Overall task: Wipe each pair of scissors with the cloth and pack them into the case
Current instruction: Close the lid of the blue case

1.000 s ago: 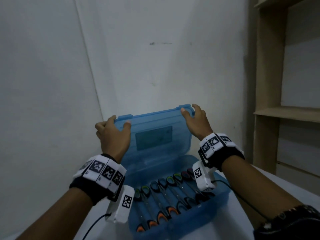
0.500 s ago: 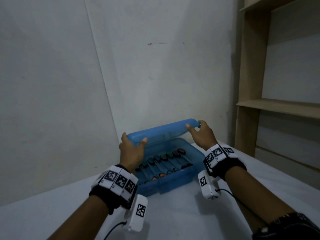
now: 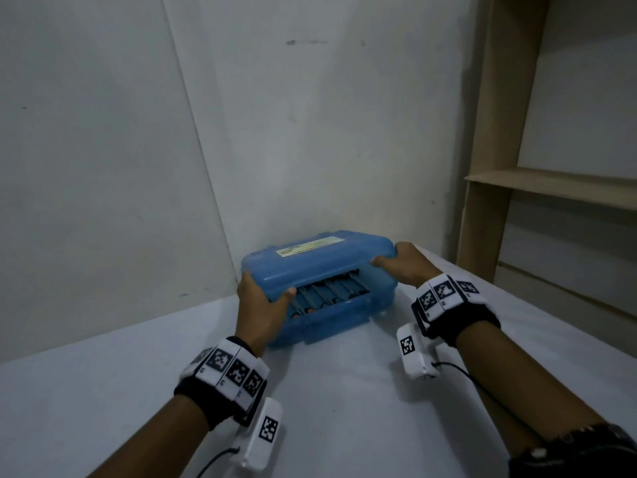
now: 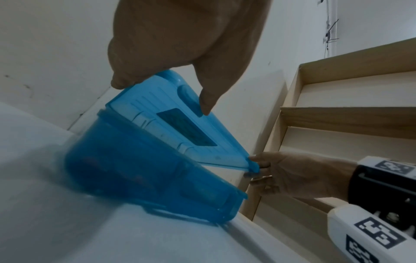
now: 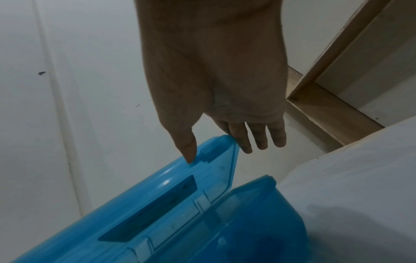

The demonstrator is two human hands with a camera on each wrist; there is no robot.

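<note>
The blue plastic case (image 3: 337,322) sits on the white table near the wall corner. Its lid (image 3: 310,267) is lowered almost flat, leaving a narrow gap along the front. Through that gap I see several scissors (image 3: 327,291) lying in a row inside. My left hand (image 3: 265,301) pinches the lid's front left corner, thumb under the edge. My right hand (image 3: 400,262) pinches the front right corner. In the left wrist view the left hand (image 4: 162,97) holds the lid (image 4: 180,128) above the base (image 4: 146,174). In the right wrist view the right hand (image 5: 218,153) holds the lid (image 5: 157,204). No cloth is in view.
The white table (image 3: 344,408) stretches toward me in front of the case. Two pale walls (image 3: 103,167) meet just behind the case. A wooden shelf unit (image 3: 499,188) stands at the table's right side.
Both hands have swung the lid down from upright to nearly flat over the scissors. The head view has pulled back, so the case looks smaller and farther off.
</note>
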